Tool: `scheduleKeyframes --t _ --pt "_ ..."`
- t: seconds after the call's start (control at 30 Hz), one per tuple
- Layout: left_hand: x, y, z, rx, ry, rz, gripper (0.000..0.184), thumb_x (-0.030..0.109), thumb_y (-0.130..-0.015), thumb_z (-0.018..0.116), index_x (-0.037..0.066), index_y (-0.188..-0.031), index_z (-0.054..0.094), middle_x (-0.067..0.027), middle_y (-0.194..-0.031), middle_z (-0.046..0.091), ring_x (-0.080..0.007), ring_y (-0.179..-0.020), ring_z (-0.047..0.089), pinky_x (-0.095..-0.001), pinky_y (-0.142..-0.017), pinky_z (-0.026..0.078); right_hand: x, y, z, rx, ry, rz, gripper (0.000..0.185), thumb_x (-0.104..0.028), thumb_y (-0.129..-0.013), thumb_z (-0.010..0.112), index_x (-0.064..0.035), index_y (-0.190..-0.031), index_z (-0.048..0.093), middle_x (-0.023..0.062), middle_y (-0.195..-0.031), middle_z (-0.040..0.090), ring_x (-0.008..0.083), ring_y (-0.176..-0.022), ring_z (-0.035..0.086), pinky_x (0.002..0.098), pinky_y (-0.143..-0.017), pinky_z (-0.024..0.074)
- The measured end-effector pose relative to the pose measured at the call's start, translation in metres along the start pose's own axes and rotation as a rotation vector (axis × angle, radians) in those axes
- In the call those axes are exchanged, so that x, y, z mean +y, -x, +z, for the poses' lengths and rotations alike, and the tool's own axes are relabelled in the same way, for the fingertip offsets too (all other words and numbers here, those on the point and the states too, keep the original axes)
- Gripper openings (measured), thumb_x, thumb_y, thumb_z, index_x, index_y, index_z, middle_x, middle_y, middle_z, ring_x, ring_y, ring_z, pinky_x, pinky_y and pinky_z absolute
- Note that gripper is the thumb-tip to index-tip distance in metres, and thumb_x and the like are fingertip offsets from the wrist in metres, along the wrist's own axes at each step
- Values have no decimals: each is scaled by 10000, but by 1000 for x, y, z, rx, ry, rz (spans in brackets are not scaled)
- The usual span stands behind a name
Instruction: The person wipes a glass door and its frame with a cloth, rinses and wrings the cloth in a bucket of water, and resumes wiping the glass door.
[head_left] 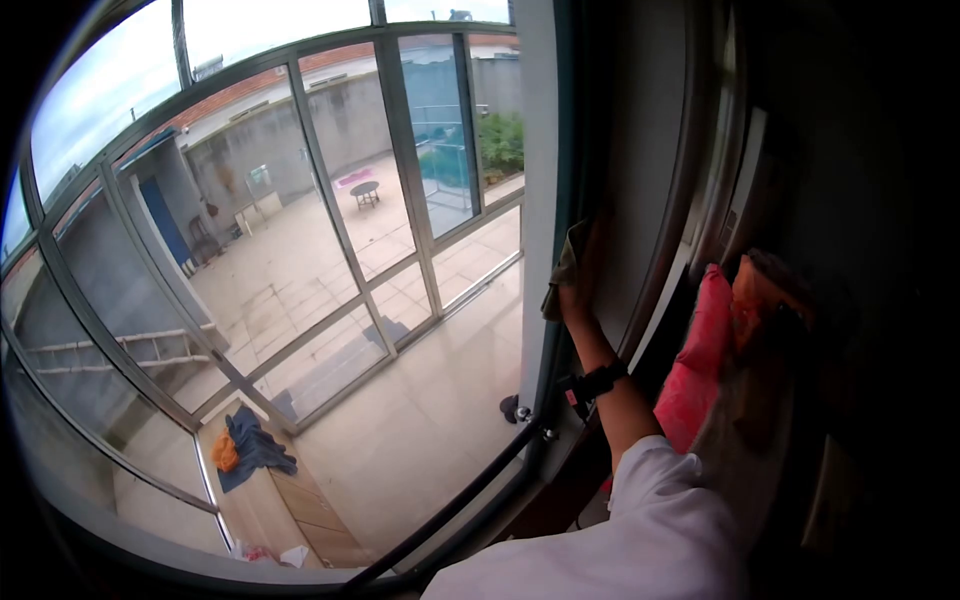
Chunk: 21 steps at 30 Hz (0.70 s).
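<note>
Closest to us, a white sleeve [620,540] fills the bottom, and out of it comes our bare forearm, a black wristband [597,383] around it. Over to the right, a bright pink-red fabric [695,360] lies in the gloom, an orange-brown bundle [765,295] just beside it. Now up the arm to our right hand [580,292], raised by the dark upright frame [567,130], and there's the greenish cloth [563,270], at the hand's left side! Is it touching the frame? We can't tell. The fingers run into shadow, so spread, pressed together or pinching, we can't call it.

Through the glass we go, over a pale tiled floor [440,380] to a wooden cabinet [305,500], a blue-grey garment [257,450] and an orange cloth [223,451] side by side on top. Past the glazed partition [385,150], out in the yard, a small round stool [366,190] stands near a pink mat [354,178], with green plants [501,140] off to the right and a grey wall [345,120] behind, under cloudy sky [100,80].
</note>
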<state>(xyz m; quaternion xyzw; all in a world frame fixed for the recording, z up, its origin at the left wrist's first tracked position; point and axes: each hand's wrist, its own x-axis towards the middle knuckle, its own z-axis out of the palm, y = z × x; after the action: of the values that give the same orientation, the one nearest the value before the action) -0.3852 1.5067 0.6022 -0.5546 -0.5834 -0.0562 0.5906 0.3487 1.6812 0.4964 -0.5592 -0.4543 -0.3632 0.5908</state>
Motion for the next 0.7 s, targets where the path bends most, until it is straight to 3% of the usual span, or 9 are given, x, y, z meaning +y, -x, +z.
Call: scheduleKeyframes --t 0.17,0.27,0.33,0.37,0.4,0.5,0.6,0.67,0.7 --pt "3 -5 -6 18 45 -3 529 377 -953 282 17 -1336 343 -195 -1381 337 -366 -1258 351 -446 -1008 328 20 96 -1 -95 -9 174 634 -285 -923 380 -1 -1413 94 220 -1460 118 357 -1356 113 394 -1100 99" --pt "1 -3 -5 25 59 5 515 359 -952 294 20 -1337 343 -189 -1380 341 -364 -1250 361 -447 -1011 325 20 119 -11 -48 76 235 552 -225 -920 404 39 -1371 227 255 -1400 262 368 -1303 263 406 -1070 213" --pt "-3 2 -1 20 68 -10 504 344 -952 305 21 -1337 344 -187 -1380 343 -364 -1246 365 -448 -1014 321 23 108 -30 -103 -167 738 473 -251 -937 434 50 -1297 377 251 -1263 461 339 -1171 462 364 -969 370" --pt "-7 4 1 -17 24 -5 494 330 -949 317 24 -1336 346 -185 -1376 349 -361 -1240 371 -445 -1017 317 15 82 -39 37 -186 660 424 -280 -939 458 35 -1222 481 214 -1129 575 302 -1040 568 332 -869 448" --pt "-9 6 2 -59 -18 3 486 315 -946 328 26 -1336 347 -184 -1371 355 -358 -1234 377 -443 -1020 314 13 49 -50 33 -202 607 410 -264 -938 458 6 -1246 465 196 -1165 560 296 -1069 551 333 -889 435" --pt "-11 9 6 -86 -9 -36 463 276 -939 357 45 -1340 346 -157 -1359 378 -347 -1213 398 -435 -1031 304 -32 -121 -75 111 -111 41 364 -157 -942 434 -16 -1277 432 165 -1256 495 277 -1148 497 356 -934 417" --pt "-9 12 9 -112 -45 -46 454 270 -939 363 58 -1340 350 -139 -1353 389 -337 -1201 411 -432 -1031 305 -39 -303 -76 306 370 -674 379 -161 -926 464 -114 -1301 423 111 -1356 395 301 -1239 392 394 -969 409" --pt "-10 10 9 -133 -62 -15 450 272 -939 365 63 -1338 355 -131 -1351 393 -331 -1197 417 -430 -1031 307 -26 -410 -81 361 581 -912 448 -280 -920 445 -150 -1343 375 74 -1403 334 258 -1307 284 442 -1027 294" --pt "-8 9 9 -204 -190 -12 449 282 -942 363 59 -1332 361 -135 -1348 395 -327 -1194 420 -428 -1029 308 -55 -413 -89 437 939 -838 371 -212 -908 453 -61 -1245 487 121 -1290 476 266 -1211 416 380 -975 354"
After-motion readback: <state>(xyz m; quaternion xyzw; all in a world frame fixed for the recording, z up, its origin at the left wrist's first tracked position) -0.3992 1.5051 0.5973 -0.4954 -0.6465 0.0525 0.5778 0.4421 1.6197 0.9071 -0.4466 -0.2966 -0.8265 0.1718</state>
